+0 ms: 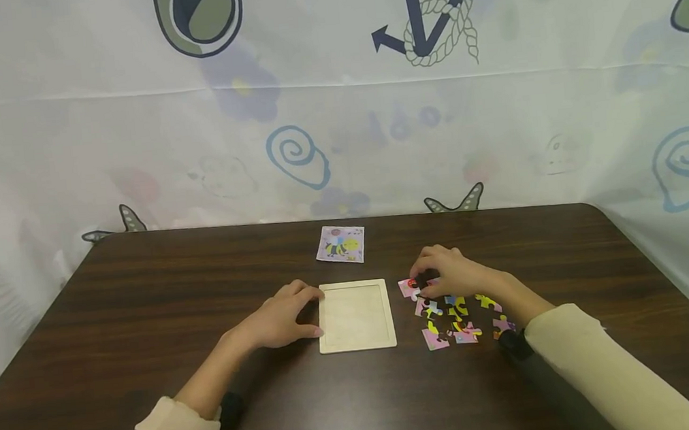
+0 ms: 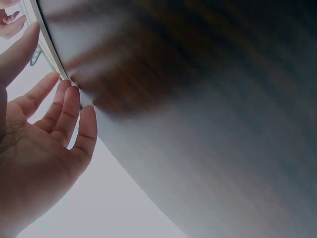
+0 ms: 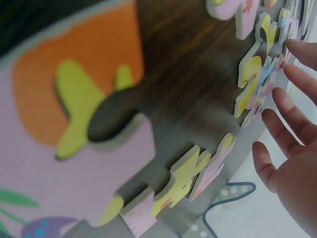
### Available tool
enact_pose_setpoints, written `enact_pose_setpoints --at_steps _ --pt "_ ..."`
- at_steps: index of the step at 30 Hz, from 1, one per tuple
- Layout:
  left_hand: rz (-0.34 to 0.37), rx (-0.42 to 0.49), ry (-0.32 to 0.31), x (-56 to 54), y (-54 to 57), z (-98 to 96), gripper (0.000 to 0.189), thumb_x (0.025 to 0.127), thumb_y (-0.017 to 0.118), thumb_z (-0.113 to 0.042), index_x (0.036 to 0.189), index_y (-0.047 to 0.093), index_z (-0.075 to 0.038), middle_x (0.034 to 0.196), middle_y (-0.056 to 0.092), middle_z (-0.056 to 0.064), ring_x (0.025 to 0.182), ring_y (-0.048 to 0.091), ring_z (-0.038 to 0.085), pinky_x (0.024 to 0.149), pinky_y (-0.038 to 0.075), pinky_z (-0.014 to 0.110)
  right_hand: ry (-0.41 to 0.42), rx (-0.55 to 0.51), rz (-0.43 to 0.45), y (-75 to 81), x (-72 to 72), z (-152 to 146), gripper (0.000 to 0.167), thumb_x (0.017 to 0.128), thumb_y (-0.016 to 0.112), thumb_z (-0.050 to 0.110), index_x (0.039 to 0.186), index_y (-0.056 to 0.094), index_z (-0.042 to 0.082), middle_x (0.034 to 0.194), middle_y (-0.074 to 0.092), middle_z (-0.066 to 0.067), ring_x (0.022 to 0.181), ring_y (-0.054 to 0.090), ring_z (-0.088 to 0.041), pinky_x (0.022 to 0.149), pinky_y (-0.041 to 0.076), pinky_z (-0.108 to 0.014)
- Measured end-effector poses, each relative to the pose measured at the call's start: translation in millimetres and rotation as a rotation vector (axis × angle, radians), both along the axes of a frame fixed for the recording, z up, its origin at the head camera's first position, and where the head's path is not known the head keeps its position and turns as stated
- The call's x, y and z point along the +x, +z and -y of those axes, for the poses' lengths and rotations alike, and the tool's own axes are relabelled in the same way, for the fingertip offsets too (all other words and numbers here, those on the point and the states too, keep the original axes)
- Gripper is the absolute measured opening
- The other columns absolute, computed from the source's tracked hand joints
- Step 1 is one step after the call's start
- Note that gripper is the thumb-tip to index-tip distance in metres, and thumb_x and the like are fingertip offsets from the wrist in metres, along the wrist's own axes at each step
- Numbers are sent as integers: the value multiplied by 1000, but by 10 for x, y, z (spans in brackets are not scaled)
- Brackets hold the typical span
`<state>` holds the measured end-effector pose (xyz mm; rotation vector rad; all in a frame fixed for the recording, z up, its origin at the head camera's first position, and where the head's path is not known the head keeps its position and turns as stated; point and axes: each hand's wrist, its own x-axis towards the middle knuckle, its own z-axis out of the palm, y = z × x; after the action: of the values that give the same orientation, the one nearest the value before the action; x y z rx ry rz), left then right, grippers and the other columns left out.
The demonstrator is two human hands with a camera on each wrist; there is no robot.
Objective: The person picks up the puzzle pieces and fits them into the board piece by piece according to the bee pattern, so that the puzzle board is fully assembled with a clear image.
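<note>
A square wooden puzzle tray (image 1: 356, 316) lies in the middle of the table, its bare inside showing. Along its left edge rests my left hand (image 1: 282, 316), thumb low on the frame and fingers near the upper corner; the left wrist view shows these fingers (image 2: 67, 111) loosely extended. To the right of the tray, my right hand (image 1: 450, 270) reaches over several jigsaw pieces (image 1: 435, 339). Its thumb and fingers stand apart around a pink piece (image 1: 408, 287) with a red detail. In the right wrist view the fingers (image 3: 285, 134) are spread beside the pieces, and nothing shows gripped.
Behind the tray lies a square picture card (image 1: 341, 244) with a bee on it. A large piece (image 3: 94, 168) with orange and yellow fills the near side of the right wrist view. The dark wooden table (image 1: 144, 314) ends at a patterned curtain (image 1: 362, 138).
</note>
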<state>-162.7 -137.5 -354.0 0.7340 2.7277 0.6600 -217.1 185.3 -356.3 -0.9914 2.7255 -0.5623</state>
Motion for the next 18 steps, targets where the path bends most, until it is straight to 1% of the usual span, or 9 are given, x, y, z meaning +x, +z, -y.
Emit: enact_pose_setpoints --at_steps 7,18 --pt "-30 -5 -11 5 -17 4 55 79 72 -24 125 49 -5 117 47 11 109 45 29 88 39 47 -3 -12 16 -24 -28 5 20 78 71 16 97 66 11 101 54 -2 100 45 -25 81 28 -50" --pt "-32 -11 -10 7 -33 6 55 80 72 -25 126 49 -6 119 46 11 112 43 30 89 37 49 -32 -43 53 -43 -38 15 19 77 72 18 94 64 11 100 54 -1 100 45 -26 86 24 -54"
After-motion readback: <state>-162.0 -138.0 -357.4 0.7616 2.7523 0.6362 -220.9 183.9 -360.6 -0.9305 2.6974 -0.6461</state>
